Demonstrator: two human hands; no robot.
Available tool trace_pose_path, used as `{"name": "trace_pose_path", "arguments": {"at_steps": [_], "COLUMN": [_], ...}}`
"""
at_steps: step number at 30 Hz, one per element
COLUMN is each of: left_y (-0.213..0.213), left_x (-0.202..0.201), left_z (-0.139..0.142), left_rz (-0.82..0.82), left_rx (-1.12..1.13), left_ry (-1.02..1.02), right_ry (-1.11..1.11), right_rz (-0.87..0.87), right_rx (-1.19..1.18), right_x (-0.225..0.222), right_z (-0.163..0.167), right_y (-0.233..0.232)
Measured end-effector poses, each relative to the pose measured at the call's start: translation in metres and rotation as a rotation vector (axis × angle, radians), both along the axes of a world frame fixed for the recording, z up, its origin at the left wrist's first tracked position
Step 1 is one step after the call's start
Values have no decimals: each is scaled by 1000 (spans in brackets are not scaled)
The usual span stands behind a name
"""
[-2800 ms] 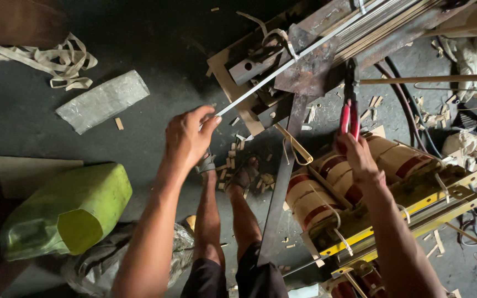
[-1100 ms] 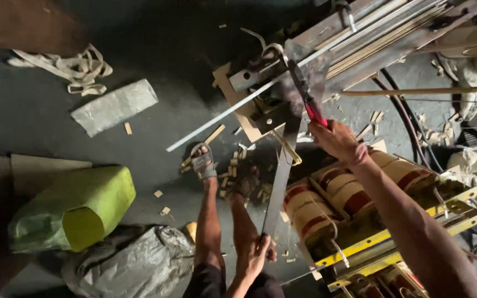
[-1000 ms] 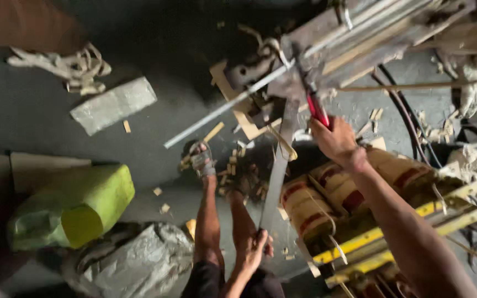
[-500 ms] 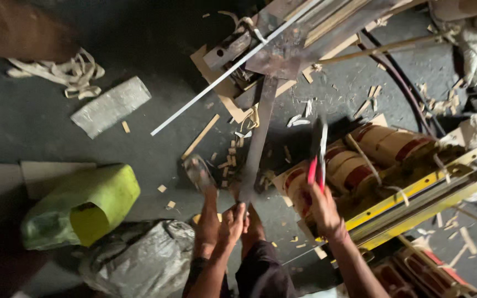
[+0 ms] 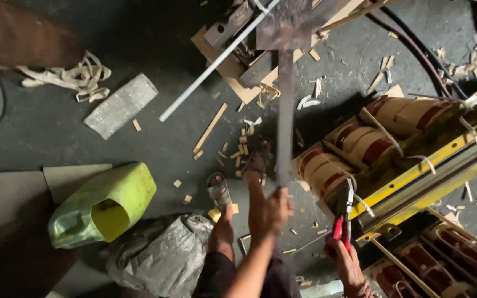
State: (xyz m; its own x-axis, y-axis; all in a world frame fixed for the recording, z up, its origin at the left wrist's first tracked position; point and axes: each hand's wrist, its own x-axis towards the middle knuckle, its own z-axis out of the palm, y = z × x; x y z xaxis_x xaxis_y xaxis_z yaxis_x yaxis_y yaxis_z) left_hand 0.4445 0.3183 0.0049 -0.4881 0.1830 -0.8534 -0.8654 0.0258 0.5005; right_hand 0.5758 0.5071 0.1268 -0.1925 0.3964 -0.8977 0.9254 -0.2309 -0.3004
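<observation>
A: Nearest the camera, what are the 2 hands doing?

B: The right hand [image 5: 349, 264] is closed round red-handled pliers [image 5: 343, 218], tips up, just beside the brown coils [image 5: 354, 144] in their yellow frame [image 5: 415, 176]. Held like that, I'd judge, to keep the nose near the windings.

A: And the left hand [image 5: 274, 211]?

B: Fist clenched on the lower end of a long flat metal strip [image 5: 284, 118], forearm raised, wrist straight. The strip runs away to a metal assembly [image 5: 271, 27] on the floor beyond the sandalled feet [image 5: 238, 176]. Gripping the end likely steadies it.

A: Farther out?

B: A thin rod [image 5: 216, 62], wood chips, a green sack [image 5: 103, 205] at left.
</observation>
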Motion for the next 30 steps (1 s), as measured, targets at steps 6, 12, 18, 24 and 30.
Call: {"name": "trace_pose_path", "arguments": {"at_steps": [6,12,18,24,30], "left_y": [-77,-44,-121,-208,-322], "left_x": [15,91,99,52,59], "left_z": [-8,35,36,139,281], "left_rz": [200,112,-143,-122,-422], "left_rx": [-4,-18,-623,123,-224], "left_ry": [4,42,573,86,-51], "right_ry": [110,134,192,182,-135], "right_rz": [70,10,134,173,9], "right_rx": [-51,-141,-148,-24,104], "right_x": [37,61,77,127,219], "right_z": [1,20,44,83,175], "right_y": [-36,-79,-113,-166,-201]}}
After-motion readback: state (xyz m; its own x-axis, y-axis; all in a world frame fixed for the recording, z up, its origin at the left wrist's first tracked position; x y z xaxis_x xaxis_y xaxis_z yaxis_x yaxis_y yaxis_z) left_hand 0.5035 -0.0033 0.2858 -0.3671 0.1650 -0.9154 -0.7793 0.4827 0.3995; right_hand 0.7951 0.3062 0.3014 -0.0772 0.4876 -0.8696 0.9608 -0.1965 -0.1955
